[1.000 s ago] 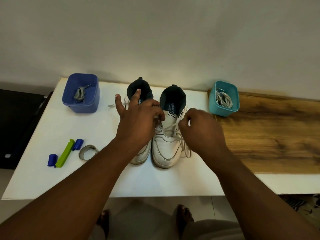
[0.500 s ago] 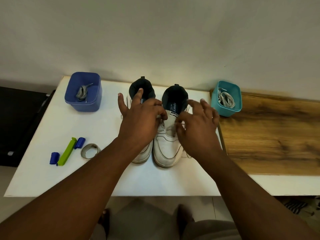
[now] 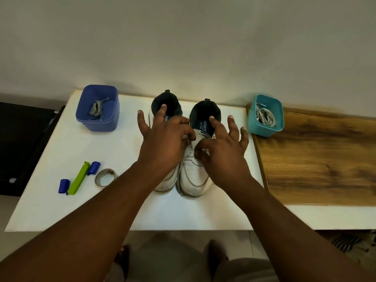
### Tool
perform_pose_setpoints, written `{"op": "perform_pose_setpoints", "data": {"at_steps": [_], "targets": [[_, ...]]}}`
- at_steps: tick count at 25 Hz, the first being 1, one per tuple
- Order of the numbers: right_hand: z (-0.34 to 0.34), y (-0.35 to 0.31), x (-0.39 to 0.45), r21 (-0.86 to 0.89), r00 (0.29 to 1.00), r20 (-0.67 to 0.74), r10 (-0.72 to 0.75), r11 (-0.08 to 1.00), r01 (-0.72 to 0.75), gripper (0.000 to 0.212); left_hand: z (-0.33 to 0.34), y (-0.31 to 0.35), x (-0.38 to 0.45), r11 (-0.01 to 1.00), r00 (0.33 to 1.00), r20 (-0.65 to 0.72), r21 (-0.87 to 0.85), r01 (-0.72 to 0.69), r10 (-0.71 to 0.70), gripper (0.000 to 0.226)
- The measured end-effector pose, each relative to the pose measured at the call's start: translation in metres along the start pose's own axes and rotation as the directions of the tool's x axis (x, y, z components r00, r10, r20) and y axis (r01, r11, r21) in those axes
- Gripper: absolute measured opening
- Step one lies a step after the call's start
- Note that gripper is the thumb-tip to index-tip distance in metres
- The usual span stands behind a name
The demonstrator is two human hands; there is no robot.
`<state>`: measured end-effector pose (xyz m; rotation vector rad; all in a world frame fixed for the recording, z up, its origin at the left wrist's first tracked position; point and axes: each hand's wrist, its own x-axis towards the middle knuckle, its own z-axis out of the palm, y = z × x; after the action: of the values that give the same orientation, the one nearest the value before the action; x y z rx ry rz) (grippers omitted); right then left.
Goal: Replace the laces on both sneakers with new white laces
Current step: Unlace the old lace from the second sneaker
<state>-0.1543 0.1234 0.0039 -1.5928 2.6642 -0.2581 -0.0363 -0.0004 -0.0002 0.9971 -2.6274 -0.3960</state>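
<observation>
Two white sneakers stand side by side on the white table [image 3: 61, 151], toes toward me: the left sneaker [image 3: 165, 183] and the right sneaker [image 3: 192, 180]. My left hand [image 3: 164, 139] lies over the left sneaker, two fingers straight, the others curled in at the right sneaker's upper eyelets, where they pinch the white lace [image 3: 190, 148]. My right hand [image 3: 222, 153] hovers over the right sneaker; thumb and forefinger pinch the lace while the other fingers spread toward the tongue. Most of the lacing is hidden under both hands.
A blue bin [image 3: 97, 121] at the back left holds a grey lace. A teal bin [image 3: 264, 129] at the back right holds coiled white laces. A green and blue clip [image 3: 78, 178] and a tape ring [image 3: 105, 177] lie left. A wooden surface [image 3: 317, 159] adjoins on the right.
My right hand has moved up the right sneaker from the lower laces toward the tongue, and its outer fingers have spread. My left hand has stayed in place.
</observation>
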Motion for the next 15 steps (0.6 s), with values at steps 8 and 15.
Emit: {"op": "perform_pose_setpoints", "data": {"at_steps": [8, 15], "targets": [[-0.021, 0.033, 0.001, 0.173, 0.855, -0.376, 0.357, 0.934, -0.313, 0.017, 0.002, 0.000, -0.001, 0.999, 1.000, -0.028, -0.046, -0.010, 0.009, 0.012], [-0.005, 0.009, 0.002, 0.033, 0.998, -0.027, 0.062, 0.998, -0.061, 0.011, 0.000, 0.001, 0.000, 1.000, 1.000, 0.019, -0.011, 0.016, -0.016, 0.012]]}}
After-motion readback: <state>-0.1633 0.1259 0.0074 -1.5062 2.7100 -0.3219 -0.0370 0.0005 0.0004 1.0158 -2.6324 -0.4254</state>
